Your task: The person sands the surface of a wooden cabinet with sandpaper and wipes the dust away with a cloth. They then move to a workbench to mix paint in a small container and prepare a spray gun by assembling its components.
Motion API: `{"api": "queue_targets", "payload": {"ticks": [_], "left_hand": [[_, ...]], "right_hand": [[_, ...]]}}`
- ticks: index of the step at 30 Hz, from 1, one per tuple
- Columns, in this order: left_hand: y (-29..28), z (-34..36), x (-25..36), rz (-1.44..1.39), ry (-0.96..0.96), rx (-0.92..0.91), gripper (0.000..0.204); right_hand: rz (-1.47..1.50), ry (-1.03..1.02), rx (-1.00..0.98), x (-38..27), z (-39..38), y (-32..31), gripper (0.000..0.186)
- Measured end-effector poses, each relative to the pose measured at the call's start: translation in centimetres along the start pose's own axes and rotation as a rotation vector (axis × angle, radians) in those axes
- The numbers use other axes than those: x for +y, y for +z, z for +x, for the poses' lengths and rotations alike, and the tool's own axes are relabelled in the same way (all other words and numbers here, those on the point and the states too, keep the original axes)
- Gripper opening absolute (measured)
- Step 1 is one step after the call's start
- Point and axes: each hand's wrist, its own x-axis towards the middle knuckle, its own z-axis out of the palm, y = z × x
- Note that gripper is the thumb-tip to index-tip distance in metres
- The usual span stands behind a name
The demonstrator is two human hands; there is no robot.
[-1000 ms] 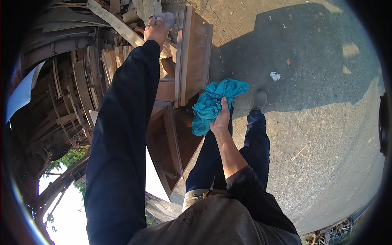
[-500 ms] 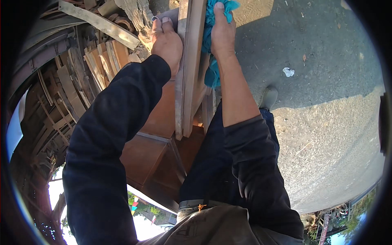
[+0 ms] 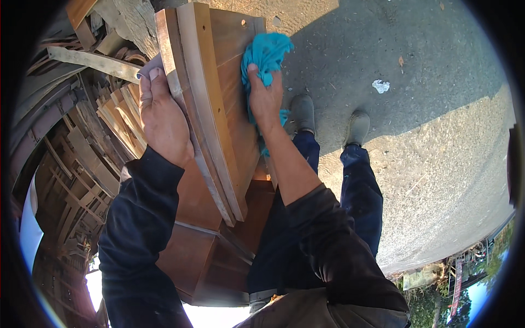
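My left hand (image 3: 164, 117) is closed on a thin grey pad (image 3: 147, 64) at the left side of an upright wooden panel piece with battens along its edge (image 3: 205, 104); the pad is partly hidden by my fingers. My right hand (image 3: 264, 98) grips a crumpled teal cloth (image 3: 269, 52) against the panel's right face, which has small holes near the battens. Below, brown wooden boxes or cabinets (image 3: 194, 197) stand beside my legs, partly hidden by my arms.
A pile of scrap planks and weathered boards (image 3: 93, 126) fills the left side, with a thick rough timber (image 3: 134, 22) at the back. My booted feet (image 3: 328, 123) stand on concrete ground (image 3: 426, 164) to the right, near a crumpled white scrap (image 3: 380, 85).
My right hand has risen with the cloth to the panel and since shifted left and slightly down. My left hand has come lower and left along the panel. The panel looks larger and further left.
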Motion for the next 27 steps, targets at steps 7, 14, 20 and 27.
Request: {"api": "queue_targets", "payload": {"ticks": [7, 14, 20, 27], "left_hand": [[1.2, -0.3, 1.5, 0.096, -0.05, 0.165, 0.048], [1.8, -1.7, 1.7, 0.165, 0.019, 0.16, 0.046], [-1.8, -0.6, -0.8, 1.329, 0.787, 0.078, 0.05], [-2.6, 0.3, 0.0, 0.306, 0.199, 0.228, 0.045]], "right_hand": [[-0.479, -0.459, 0.152, 3.8, 6.0, 0.3, 0.032], [-0.368, 0.05, 0.139, 11.5, -12.7, -7.8, 0.028], [0.543, 0.415, -0.162, 4.6, 13.1, -6.4, 0.046], [0.263, 0.76, -0.295, 10.5, 9.4, -5.4, 0.057]]}}
